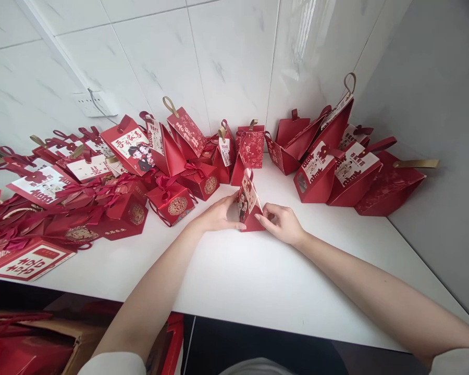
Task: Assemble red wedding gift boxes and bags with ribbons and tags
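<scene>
Between my two hands a small red gift box point(247, 205) with a peaked top stands upright on the white table point(258, 281). A pale printed panel with cartoon figures covers its left face, and a ribbon loop rises from its tip. My left hand point(221, 213) is wrapped around the left side, thumb low at the front and fingertips hidden behind the box. On the other side, my right hand point(283, 224) has curled fingers, with the thumb and forefinger pinching the box's right edge. Just behind it is another peaked red box point(250, 148) with a gold loop.
Many red boxes with ribbon bows point(172, 203) crowd the left of the table. Several peaked boxes point(354, 172) stand at the right, by the grey panel point(426, 130). White tiles point(234, 57) rise behind. Below the table's front left is an open carton point(78, 338) holding red packaging.
</scene>
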The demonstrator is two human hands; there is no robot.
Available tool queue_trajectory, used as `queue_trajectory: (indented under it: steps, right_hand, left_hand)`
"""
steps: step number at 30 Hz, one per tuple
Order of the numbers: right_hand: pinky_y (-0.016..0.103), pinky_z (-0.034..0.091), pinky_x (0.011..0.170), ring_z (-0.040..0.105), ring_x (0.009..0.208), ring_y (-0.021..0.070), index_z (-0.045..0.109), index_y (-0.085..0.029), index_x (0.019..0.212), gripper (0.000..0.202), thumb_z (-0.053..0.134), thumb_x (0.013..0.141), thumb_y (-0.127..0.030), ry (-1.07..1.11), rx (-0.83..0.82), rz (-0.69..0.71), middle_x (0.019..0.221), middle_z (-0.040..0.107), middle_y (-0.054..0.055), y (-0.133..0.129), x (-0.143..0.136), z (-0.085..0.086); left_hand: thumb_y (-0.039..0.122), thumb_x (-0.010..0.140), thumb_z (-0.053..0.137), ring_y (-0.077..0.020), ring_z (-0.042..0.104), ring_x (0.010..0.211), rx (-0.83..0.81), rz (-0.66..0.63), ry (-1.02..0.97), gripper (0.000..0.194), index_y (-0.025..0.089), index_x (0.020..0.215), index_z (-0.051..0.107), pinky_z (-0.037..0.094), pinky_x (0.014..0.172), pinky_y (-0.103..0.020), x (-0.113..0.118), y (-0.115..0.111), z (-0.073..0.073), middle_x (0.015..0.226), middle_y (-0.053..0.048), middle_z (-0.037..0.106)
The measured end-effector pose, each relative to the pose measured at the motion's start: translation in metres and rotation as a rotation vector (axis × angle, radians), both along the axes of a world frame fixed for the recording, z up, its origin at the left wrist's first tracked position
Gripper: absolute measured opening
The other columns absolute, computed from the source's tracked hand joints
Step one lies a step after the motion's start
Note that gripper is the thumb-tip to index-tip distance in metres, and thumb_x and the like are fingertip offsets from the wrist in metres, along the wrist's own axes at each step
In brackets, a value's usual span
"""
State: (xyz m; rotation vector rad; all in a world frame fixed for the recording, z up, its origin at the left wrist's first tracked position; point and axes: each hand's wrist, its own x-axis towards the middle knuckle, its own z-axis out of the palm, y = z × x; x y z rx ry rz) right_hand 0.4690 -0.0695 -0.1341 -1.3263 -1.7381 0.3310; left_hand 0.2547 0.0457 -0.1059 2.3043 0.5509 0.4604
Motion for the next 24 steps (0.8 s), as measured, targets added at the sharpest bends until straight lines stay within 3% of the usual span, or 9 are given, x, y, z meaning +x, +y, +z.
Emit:
queue_trajectory:
  steps: [5, 12, 18, 24]
  right_hand:
    - [0.027, 0.037, 0.055, 0.046, 0.051, 0.0135, 0.043, -0.023, 0.069, 0.028, 0.054, 0.09, -0.04, -0.128, -0.031, -0.001, 0.057, 0.051, -0.004, 0.0007, 0.0026, 0.0002]
    - [0.026, 0.032, 0.054, 0.04, 0.049, 0.0135, 0.036, -0.023, 0.067, 0.026, 0.047, 0.09, -0.03, -0.173, -0.029, -0.026, 0.056, 0.047, -0.004, -0.0003, 0.0021, 0.0008]
    - [0.025, 0.029, 0.055, 0.034, 0.051, 0.0126, 0.032, -0.023, 0.068, 0.028, 0.043, 0.092, -0.031, -0.133, -0.04, -0.027, 0.056, 0.039, -0.005, -0.0007, -0.0004, -0.0014]
    - [0.025, 0.026, 0.055, 0.03, 0.051, 0.0123, 0.032, -0.022, 0.068, 0.027, 0.042, 0.092, -0.028, -0.122, -0.072, -0.002, 0.055, 0.035, -0.005, -0.0012, -0.0009, -0.0018]
  left_hand:
    - [0.045, 0.061, 0.084, -0.0358, 0.042, 0.136, -0.006, 0.072, -0.03, 0.11, 0.025, 0.152, 0.026, 0.034, 0.112, -0.049, 0.0007, -0.0014, -0.005, 0.149, -0.013, 0.043]
    - [0.052, 0.083, 0.061, -0.0327, 0.047, 0.131, -0.014, 0.23, -0.116, 0.073, 0.021, 0.146, 0.04, 0.037, 0.108, -0.044, 0.0045, 0.0014, -0.0084, 0.143, -0.013, 0.05]
    - [0.061, 0.086, 0.05, -0.0317, 0.048, 0.128, 0.055, 0.291, -0.054, 0.074, 0.019, 0.146, 0.038, 0.037, 0.107, -0.043, 0.0076, -0.0028, -0.0064, 0.14, -0.014, 0.051]
    - [0.064, 0.083, 0.053, -0.0342, 0.043, 0.133, 0.06, 0.298, -0.015, 0.081, 0.017, 0.148, 0.035, 0.037, 0.108, -0.047, 0.0069, -0.0019, -0.0079, 0.142, -0.016, 0.048]
